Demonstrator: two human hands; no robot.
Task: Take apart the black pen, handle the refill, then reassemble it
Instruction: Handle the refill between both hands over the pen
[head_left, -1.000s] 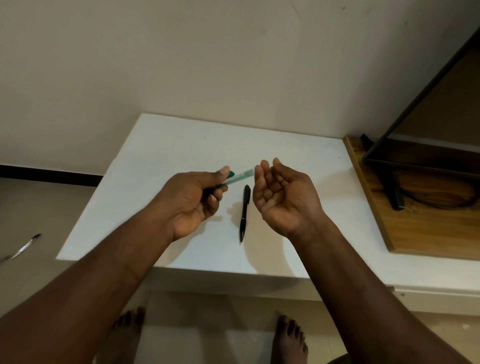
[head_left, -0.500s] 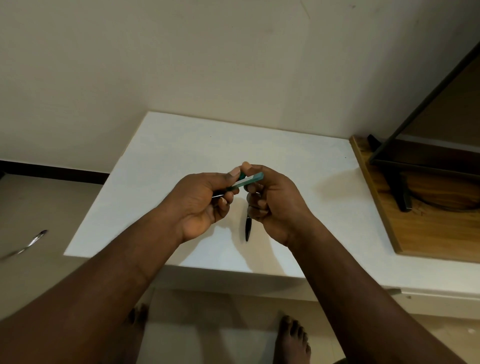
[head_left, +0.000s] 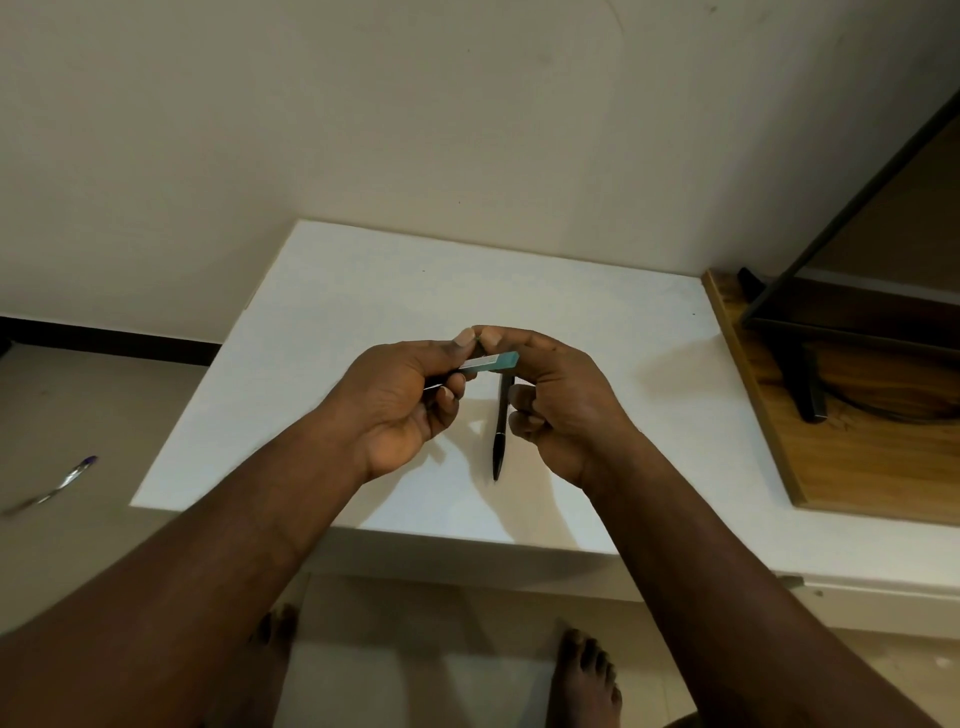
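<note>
Item 1. Black pen (head_left: 500, 431): lay on the white tabletop (head_left: 363, 291), lengthwise toward the viewer, tip at the near end; its far end was hidden behind the right hand. Neither hand touched it, as far as the view allowed.

Item 2. Teal pen-like piece (head_left: 493, 362): a slim stick with a pale label band, held level above the table, just over the black pen's far end. It may have been a refill or a second pen; the view was too small to settle this.

Item 3. Left hand (head_left: 410, 400): fingers curled closed around the near end of the teal piece, thumb pressed on top.

Item 4. Right hand (head_left: 556, 400): thumb and forefinger pinched at the teal piece's far end, thumb tip meeting the left thumb; the remaining fingers were folded in toward the palm.

Item 5. Wooden board (head_left: 852, 447): lay at the table's right side, bearing a black stand (head_left: 800, 384).

Item 6. Purple-tipped pen (head_left: 57, 486): lay on the floor at left, well apart from the table.

Item 7. Two bare feet (head_left: 584, 675): stood on the floor below the table edge.
</note>
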